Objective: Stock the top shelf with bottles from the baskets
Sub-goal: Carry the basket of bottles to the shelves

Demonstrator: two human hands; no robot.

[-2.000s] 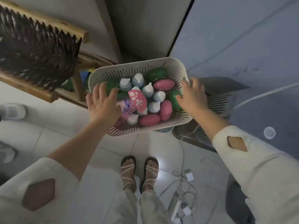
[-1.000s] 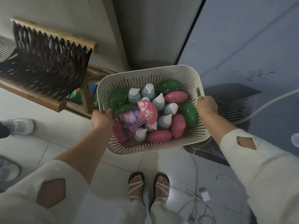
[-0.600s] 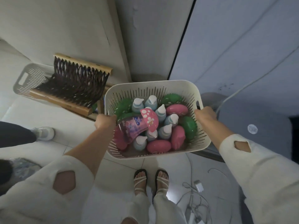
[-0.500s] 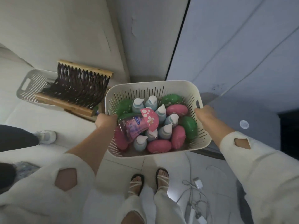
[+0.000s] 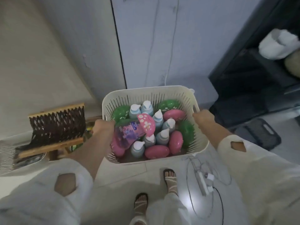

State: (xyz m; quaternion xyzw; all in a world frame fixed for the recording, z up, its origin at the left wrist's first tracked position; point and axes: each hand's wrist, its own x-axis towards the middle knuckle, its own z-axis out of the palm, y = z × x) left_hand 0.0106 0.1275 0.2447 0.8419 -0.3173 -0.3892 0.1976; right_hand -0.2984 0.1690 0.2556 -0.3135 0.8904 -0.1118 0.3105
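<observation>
Hands (image 5: pixel 103 127) (image 5: pixel 203 116) grip basket (image 5: pixel 146 93) (label (image 5: pixel 128 132) perhaps blurred).

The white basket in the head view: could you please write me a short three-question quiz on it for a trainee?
1. True or false: the left hand and the right hand grip opposite sides of the basket.
2. Which bottle lies tilted on top of the others? A) the purple bottle with a pink spotted cap; B) a green bottle; C) a blue bottle with a white cap.
3. Fill the gap: on the floor beside the right foot lies a white ____ with cables.

Key: 1 true; 2 A; 3 power strip.
</observation>
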